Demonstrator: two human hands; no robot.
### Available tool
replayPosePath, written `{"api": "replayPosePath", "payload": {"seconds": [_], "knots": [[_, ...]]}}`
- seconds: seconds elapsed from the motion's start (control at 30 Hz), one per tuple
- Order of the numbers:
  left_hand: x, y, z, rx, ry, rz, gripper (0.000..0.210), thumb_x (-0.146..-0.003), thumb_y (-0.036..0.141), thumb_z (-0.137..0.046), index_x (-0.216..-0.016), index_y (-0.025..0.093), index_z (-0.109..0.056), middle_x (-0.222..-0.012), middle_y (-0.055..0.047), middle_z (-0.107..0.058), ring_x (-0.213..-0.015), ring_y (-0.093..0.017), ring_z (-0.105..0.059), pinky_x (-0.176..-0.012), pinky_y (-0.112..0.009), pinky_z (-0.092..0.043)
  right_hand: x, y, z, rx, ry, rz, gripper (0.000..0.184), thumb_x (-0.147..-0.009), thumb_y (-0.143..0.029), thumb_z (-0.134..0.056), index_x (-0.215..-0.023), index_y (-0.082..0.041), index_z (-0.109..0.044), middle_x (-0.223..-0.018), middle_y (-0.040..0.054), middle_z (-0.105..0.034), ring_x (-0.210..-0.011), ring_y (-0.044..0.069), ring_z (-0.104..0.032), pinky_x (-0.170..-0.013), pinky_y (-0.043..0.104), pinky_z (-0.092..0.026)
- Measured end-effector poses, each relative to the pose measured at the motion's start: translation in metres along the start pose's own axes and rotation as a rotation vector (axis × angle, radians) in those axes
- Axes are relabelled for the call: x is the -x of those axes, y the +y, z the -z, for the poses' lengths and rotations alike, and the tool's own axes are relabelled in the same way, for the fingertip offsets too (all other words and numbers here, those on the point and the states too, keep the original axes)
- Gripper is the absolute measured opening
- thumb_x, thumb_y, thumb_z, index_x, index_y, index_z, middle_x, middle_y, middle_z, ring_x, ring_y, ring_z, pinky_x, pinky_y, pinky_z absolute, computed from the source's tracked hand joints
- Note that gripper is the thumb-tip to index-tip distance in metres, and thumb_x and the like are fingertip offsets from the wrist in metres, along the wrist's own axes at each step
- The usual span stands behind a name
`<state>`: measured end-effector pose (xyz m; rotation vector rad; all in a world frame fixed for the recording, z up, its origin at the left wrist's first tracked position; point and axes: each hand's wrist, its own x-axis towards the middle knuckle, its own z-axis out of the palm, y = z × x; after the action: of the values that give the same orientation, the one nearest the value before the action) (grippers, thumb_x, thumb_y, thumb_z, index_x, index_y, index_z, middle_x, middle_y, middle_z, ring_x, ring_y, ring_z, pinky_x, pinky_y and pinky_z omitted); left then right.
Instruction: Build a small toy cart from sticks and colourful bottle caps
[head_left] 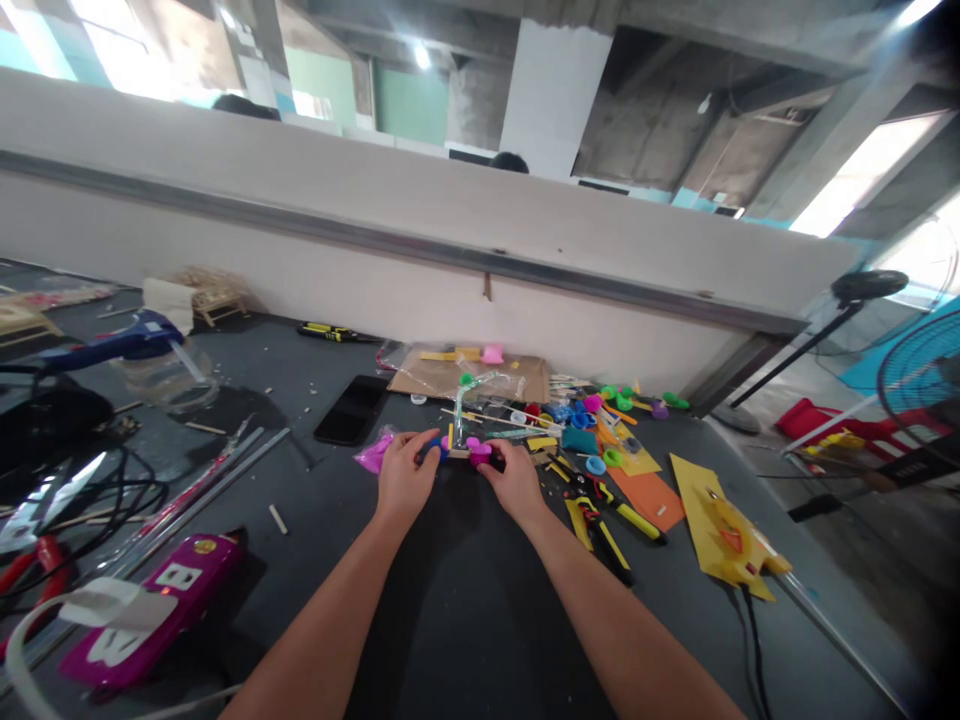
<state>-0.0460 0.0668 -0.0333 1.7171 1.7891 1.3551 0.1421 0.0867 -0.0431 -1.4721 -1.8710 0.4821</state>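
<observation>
My left hand (407, 482) is closed, thumb and fingers pinching a small blue piece (434, 446). Opposite it, my right hand (519, 478) grips a small magenta piece (478, 450), rounded in outline. A short pale strip (457, 454) spans the gap between the two pieces and appears to join them. Just behind stands a clear bent tube (459, 408), with a green piece (466, 380) near its upper bend; whether it is attached to the strip I cannot tell. Beside my left hand lies a purple plastic bag (373, 455).
Coloured small parts (600, 410), pliers (596, 515) and an orange sheet (651, 498) lie to the right. Farther right rests a yellow glue gun (739, 540). Leftward are a phone (351, 408), clear tubes (225, 490) and a purple power strip (161, 610). A white partition (337, 270) borders the back.
</observation>
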Motion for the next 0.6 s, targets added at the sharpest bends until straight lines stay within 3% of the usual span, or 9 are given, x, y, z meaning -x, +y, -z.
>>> {"api": "replayPosePath", "payload": {"seconds": [0.17, 0.6], "knots": [[0.0003, 0.0024, -0.0006, -0.035, -0.004, -0.030, 0.030, -0.078, 0.034, -0.056, -0.105, 0.023, -0.065, -0.094, -0.006, -0.058, -0.080, -0.017, -0.054, -0.073, -0.031, -0.047, -0.0002, 0.0007, -0.0008, -0.010, -0.004, 0.011, 0.031, -0.071, -0.023, -0.067, -0.102, -0.023, -0.061, -0.087, 0.0033, -0.061, -0.085, 0.019, -0.056, -0.079, 0.030, -0.044], [-0.0019, -0.0042, -0.0045, -0.068, 0.006, -0.079, 0.025, -0.079, 0.033, -0.057, -0.100, 0.024, -0.067, -0.091, -0.006, -0.059, -0.087, -0.020, -0.055, -0.077, -0.033, -0.046, -0.0005, -0.0003, -0.0002, -0.004, -0.008, 0.013, 0.029, -0.073, -0.025, -0.066, -0.101, -0.024, -0.061, -0.087, 0.0030, -0.063, -0.085, 0.020, -0.057, -0.078, 0.030, -0.044]]}}
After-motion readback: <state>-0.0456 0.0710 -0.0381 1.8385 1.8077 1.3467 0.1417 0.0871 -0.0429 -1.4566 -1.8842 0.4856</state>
